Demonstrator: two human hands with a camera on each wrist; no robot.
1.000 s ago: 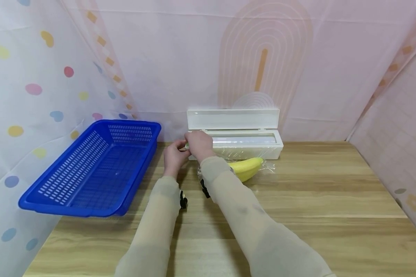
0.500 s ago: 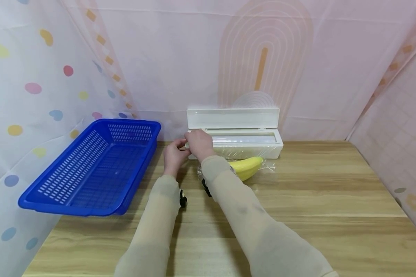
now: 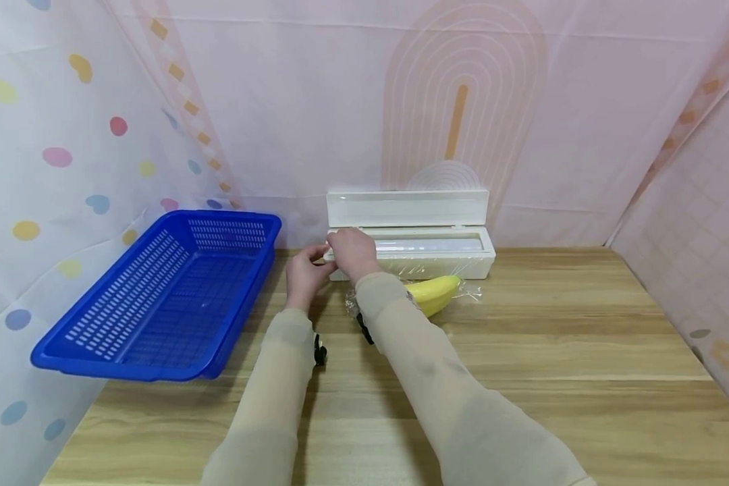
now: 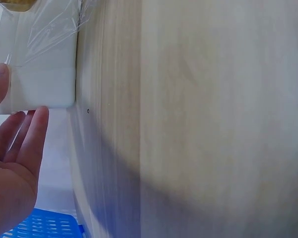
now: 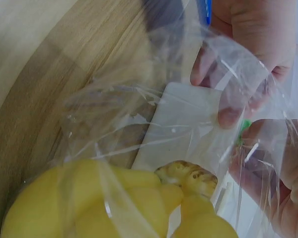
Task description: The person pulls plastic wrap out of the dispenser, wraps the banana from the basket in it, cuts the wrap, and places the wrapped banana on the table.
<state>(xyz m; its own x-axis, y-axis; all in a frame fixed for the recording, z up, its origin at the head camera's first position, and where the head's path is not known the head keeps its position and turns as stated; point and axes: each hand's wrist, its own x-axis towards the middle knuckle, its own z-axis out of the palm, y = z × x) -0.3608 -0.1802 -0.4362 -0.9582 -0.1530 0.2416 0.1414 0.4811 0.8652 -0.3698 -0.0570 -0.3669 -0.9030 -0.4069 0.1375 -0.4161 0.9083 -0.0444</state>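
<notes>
A white cling film box (image 3: 413,266) stands with its lid raised, the film roll (image 3: 431,245) showing inside. My left hand (image 3: 306,275) holds the box's left end, thumb on the front and fingers against the end face, as the left wrist view shows. My right hand (image 3: 352,251) is at the same corner, pinching a small green slide cutter (image 5: 245,126) at the box's edge. In front of the box lies a bunch of yellow bananas (image 3: 434,295) under clear cling film (image 5: 119,114), partly hidden by my right sleeve in the head view.
A blue plastic basket (image 3: 219,358) stands to the left, close to the left arm. Patterned cloth (image 3: 267,101) hangs behind and along both sides of the wooden table (image 3: 553,378).
My right hand and forearm have shifted slightly to the right along the box. My left hand stays at the box's end, and the bananas and basket keep their places.
</notes>
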